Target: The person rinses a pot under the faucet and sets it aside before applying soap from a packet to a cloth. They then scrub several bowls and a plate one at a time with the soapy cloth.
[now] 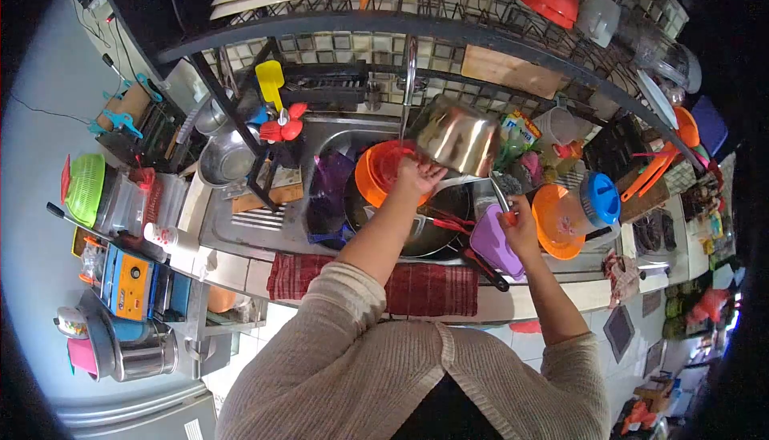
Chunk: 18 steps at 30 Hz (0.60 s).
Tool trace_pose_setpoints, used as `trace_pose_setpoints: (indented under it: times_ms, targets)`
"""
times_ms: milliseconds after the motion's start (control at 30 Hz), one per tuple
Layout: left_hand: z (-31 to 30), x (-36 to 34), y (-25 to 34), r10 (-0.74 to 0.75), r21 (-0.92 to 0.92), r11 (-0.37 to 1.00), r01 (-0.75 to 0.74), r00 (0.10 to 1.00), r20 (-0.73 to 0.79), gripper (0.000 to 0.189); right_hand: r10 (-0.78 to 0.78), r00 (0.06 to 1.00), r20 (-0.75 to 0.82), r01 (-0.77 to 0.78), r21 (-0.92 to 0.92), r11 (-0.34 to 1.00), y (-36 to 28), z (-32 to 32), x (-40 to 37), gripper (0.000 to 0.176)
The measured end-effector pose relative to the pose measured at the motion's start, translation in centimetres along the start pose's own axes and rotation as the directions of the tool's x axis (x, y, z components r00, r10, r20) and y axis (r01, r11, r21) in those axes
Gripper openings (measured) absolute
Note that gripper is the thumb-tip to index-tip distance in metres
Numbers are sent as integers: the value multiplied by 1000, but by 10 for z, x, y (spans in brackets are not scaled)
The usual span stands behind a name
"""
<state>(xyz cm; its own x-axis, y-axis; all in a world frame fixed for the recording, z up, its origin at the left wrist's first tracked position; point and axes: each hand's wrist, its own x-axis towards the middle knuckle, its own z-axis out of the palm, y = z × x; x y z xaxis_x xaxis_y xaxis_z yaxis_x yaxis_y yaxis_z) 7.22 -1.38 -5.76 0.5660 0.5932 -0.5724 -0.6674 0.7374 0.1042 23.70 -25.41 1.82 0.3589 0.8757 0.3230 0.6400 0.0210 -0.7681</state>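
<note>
My right hand [521, 222] is wrapped round the long handle of a shiny metal saucepan [458, 137], which is tilted over the sink below the tap [410, 72]. My left hand [420, 176] has its palm up and its fingers stretched out, right at the saucepan's lower edge. Behind that hand sit a red bowl [390, 161] and an orange bowl [367, 180] in the sink. Below them lies a dark frying pan [424, 241], its inside partly covered. A purple container [495, 241] is close to my right wrist.
An orange plate [561, 240] and a clear jug with a blue lid [599, 198] stand to the right. A black dish rack [336, 24] spans overhead. Steel bowls [227, 160] are at the left, and a red cloth [432, 289] hangs over the front edge.
</note>
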Motion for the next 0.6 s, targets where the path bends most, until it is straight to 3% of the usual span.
trace_pose_setpoints:
  times_ms: [33, 100, 233, 267, 367, 500, 600]
  targets:
    - [10, -17, 5, 10, -93, 996, -4, 998, 59, 46, 41, 999, 9, -41, -31, 999, -2, -1, -1, 36]
    - [11, -30, 21, 67, -85, 995, -56, 989, 131, 44, 75, 997, 20, -74, -59, 996, -2, 2, -4, 35]
    - [-3, -50, 54, 180, -51, 984, -173, 954, 239, 41, -69, 997, 23, 71, -112, 991, 1, 18, 0, 33]
    - [-11, -47, 65, 189, -53, 982, -182, 952, 239, 41, -125, 992, 25, 127, -153, 980, -2, 23, 2, 33]
    - [-33, -44, 91, 151, 213, 961, -177, 980, 131, 33, -179, 981, 75, 190, -186, 964, -14, 40, 13, 30]
    - [-69, -57, 121, 315, 127, 943, -309, 949, -29, 36, -235, 960, 149, 255, -135, 957, -33, 66, 36, 28]
    - [-77, -87, 125, 383, 36, 923, -383, 924, 7, 38, -163, 958, 234, 193, -110, 975, -52, 86, 74, 19]
